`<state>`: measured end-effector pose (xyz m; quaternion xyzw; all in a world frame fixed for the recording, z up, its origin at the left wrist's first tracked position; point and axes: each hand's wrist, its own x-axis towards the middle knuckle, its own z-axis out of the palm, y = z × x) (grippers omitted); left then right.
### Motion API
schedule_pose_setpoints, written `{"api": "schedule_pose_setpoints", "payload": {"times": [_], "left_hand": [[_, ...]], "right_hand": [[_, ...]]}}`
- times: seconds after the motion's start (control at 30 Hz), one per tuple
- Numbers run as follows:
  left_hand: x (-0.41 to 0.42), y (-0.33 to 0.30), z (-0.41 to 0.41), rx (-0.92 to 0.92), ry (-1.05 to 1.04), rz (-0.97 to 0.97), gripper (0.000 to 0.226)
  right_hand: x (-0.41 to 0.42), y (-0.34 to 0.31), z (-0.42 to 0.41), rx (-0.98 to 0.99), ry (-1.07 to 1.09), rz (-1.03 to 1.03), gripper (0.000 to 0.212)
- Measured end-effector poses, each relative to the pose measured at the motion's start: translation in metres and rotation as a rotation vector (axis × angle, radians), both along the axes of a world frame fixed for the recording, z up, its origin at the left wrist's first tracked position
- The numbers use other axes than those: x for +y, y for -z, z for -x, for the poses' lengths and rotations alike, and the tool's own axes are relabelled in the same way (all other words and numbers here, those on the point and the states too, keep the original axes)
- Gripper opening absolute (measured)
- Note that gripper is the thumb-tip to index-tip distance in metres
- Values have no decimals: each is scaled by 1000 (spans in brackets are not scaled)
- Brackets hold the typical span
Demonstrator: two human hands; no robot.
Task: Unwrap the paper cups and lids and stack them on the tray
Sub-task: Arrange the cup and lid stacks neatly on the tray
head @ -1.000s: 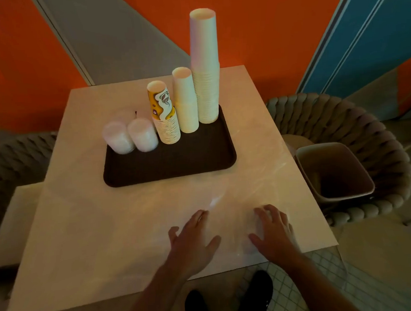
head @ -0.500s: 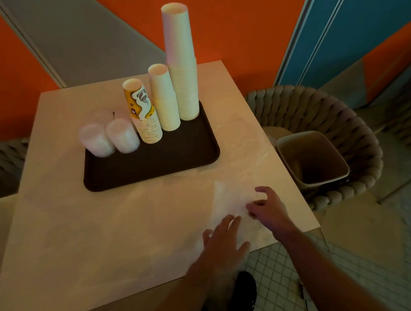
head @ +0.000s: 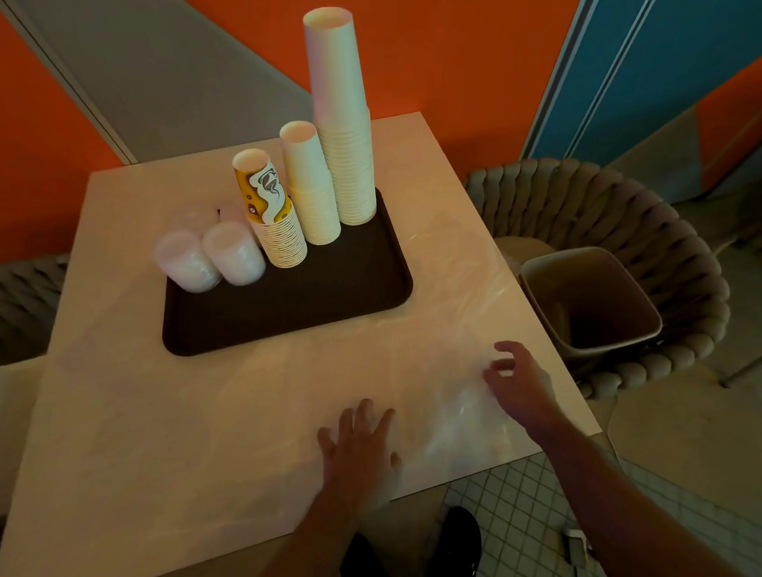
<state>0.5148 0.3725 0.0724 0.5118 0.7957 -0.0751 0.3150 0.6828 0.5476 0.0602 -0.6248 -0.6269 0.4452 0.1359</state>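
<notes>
Five stacks stand upright along the far edge of the dark brown tray (head: 291, 311), which serves here as the landmark. At the tray's far right corner stands the tallest stack of plain paper cups (head: 342, 125). Just beside it, toward the tray's left, stands a shorter plain cup stack (head: 311, 185), and next in line a stack topped by a yellow printed cup (head: 271, 214). Two stacks of clear lids (head: 233, 258) (head: 186, 266) occupy the tray's far left corner, side by side. The near half of the tray is bare surface. The tray rests on a pale table (head: 155, 413), set toward the table's far side. Near of the tray and to its right, at the table's near right corner, lies a sheet of clear plastic wrap (head: 458, 421), flattened on the tabletop. The left hand (head: 358, 450) rests on the table near of the tray, palm down, fingers straight and spread, holding nothing, with its thumb side at the edge of the wrap. The right hand (head: 516, 382) is over the wrap's right part, fingers loosely curled downward; whether they pinch the film cannot be told. To the right of the tray, off the table, a beige bin (head: 544, 287) sits in a woven chair (head: 587, 195).
</notes>
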Motion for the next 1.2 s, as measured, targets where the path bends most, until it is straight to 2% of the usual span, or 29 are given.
{"api": "schedule_pose_setpoints", "payload": {"times": [0.1,0.17,0.27,0.33,0.47,0.57,0.73,1.0,1.2], "left_hand": [[3,-1,0,3,1,-2,62],[4,-1,1,-1,-8,-14,61],[3,-2,2,-5,-6,-56,59],[-3,-4,8,1,-31,-108,58],[-28,-6,35,52,-158,-145,57],[-55,-5,58,106,-268,-67,58],[-81,-3,72,75,-334,45,63],[-79,-27,72,-103,-489,-251,63],[-59,-46,52,-342,-439,-391,63]], "right_hand": [[-9,-8,1,-48,22,-307,44],[-25,-12,10,-114,-179,-420,45],[-49,-4,23,-320,-520,-318,55],[-57,6,24,-406,-591,-266,59],[-52,12,13,-454,-587,-248,59],[-45,12,2,-477,-566,-262,59],[-47,11,2,-486,-556,-264,59],[-71,9,29,-495,-635,-287,58],[-95,4,54,-518,-686,-311,58]]}}
